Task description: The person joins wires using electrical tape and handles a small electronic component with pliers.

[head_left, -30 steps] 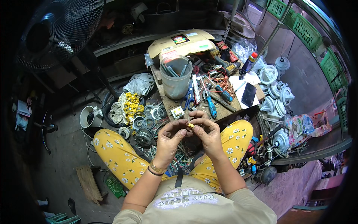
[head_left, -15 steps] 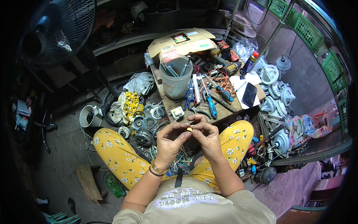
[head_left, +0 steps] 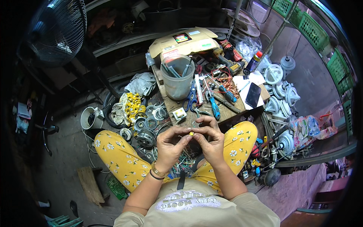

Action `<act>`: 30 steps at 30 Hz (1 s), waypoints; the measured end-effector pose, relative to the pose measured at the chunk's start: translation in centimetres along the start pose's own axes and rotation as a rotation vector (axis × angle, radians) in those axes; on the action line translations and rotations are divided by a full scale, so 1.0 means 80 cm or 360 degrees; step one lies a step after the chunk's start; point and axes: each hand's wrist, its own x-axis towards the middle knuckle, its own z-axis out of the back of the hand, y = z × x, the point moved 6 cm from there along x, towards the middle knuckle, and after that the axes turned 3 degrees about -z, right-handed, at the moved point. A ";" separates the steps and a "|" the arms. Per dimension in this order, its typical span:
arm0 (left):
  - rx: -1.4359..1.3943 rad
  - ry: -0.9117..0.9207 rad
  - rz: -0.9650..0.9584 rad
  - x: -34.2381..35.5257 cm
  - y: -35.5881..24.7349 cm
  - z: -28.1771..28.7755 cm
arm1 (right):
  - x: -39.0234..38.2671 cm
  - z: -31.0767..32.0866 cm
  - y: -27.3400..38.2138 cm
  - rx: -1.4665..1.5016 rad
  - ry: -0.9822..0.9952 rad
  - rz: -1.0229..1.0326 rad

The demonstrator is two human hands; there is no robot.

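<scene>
A small yellow piece (head_left: 191, 134), too small to name, sits between the fingertips of both hands above my lap. My left hand (head_left: 169, 146) pinches it from one side with thumb and forefinger. From the other side my right hand (head_left: 213, 144) pinches it likewise, its other fingers curled above. Just beyond the hands, on the low wooden table's near edge, lies a white square part with a yellow middle (head_left: 179, 114). Dark blue scissors (head_left: 192, 94), pliers (head_left: 204, 112) and a blue-handled tool (head_left: 215, 109) lie beside it.
A grey plastic bucket (head_left: 177, 85) with strips inside stands on the table. A phone (head_left: 253, 95) rests on paper at the right. Motor parts (head_left: 145, 138) and wire scraps cover the floor ahead of me. A fan (head_left: 56, 34) stands at the far left.
The yellow piece has turned between my fingertips and shows a smaller face. My fingers have drawn slightly closer together. The fan's head has swung a little to the left.
</scene>
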 end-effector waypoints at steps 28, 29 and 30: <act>-0.0225 0.0130 0.0193 -0.004 -0.002 -0.006 | -0.010 0.003 0.037 -0.0526 -0.0232 0.0369; -0.0223 0.0133 0.0188 -0.005 0.000 -0.005 | -0.010 0.004 0.038 -0.0543 -0.0233 0.0389; -0.0221 0.0137 0.0183 -0.005 0.001 -0.004 | -0.011 0.005 0.038 -0.0560 -0.0234 0.0410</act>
